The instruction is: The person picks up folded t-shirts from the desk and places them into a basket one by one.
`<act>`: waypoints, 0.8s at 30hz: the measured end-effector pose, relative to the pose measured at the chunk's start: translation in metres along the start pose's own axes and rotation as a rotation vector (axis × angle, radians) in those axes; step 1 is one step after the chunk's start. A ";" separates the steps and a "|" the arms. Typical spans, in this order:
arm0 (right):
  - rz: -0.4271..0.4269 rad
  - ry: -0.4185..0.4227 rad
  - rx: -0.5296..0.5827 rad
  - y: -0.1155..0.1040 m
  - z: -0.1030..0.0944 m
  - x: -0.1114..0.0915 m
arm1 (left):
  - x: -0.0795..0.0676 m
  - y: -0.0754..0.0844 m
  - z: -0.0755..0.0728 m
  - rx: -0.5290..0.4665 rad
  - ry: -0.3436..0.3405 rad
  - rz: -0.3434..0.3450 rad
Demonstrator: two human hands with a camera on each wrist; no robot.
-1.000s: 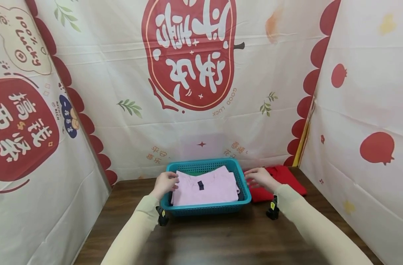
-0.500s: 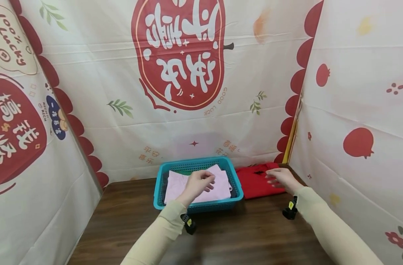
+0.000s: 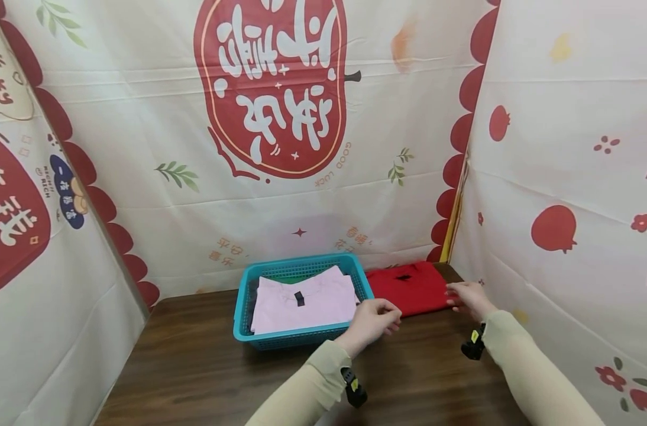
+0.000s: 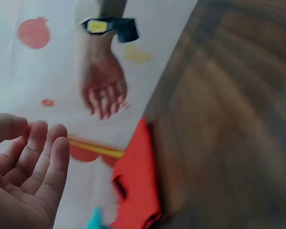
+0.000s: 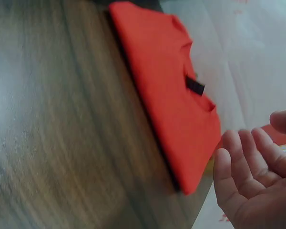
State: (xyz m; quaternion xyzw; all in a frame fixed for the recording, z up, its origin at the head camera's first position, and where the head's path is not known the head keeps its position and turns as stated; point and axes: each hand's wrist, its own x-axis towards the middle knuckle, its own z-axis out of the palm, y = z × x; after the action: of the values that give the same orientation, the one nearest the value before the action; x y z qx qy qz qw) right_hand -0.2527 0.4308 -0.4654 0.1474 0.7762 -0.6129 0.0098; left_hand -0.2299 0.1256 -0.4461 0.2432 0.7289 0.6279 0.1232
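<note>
A folded red shirt (image 3: 408,291) with a black neck label lies on the table, right of a teal plastic basket (image 3: 302,335). Inside the basket a folded pink shirt (image 3: 323,302) is on top, its dark label showing. My left hand (image 3: 374,322) hovers by the basket's front right corner, fingers loosely bent and holding nothing. At the red shirt's right end is my right hand (image 3: 469,299), also with nothing in it. The right wrist view shows the right hand's fingers (image 5: 250,157) relaxed beside the shirt's edge; whether they touch it I cannot tell.
The brown wooden table (image 3: 196,355) runs back to a printed cloth wall (image 3: 270,213). Another cloth wall (image 3: 542,177) stands close at the right, near the right hand. Some green cloth (image 3: 288,278) shows at the back of the basket.
My left hand has left the basket's left side and crossed over the pink shirt to the right. My right hand has moved from the basket's right side to the red shirt's right end.
</note>
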 end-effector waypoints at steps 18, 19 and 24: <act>0.070 0.025 -0.095 0.039 -0.020 0.017 | 0.010 -0.065 0.050 0.150 0.104 -0.233; 0.069 0.016 -0.095 0.041 -0.021 0.019 | 0.011 -0.067 0.052 0.146 0.107 -0.230; 0.053 -0.023 -0.073 0.058 -0.032 0.032 | 0.014 -0.075 0.055 0.106 0.119 -0.226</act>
State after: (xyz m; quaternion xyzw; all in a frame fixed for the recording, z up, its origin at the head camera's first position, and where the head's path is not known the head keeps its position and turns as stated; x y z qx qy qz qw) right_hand -0.2643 0.4798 -0.5191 0.1604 0.7936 -0.5855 0.0406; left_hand -0.2296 0.1729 -0.5272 0.1279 0.7898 0.5842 0.1367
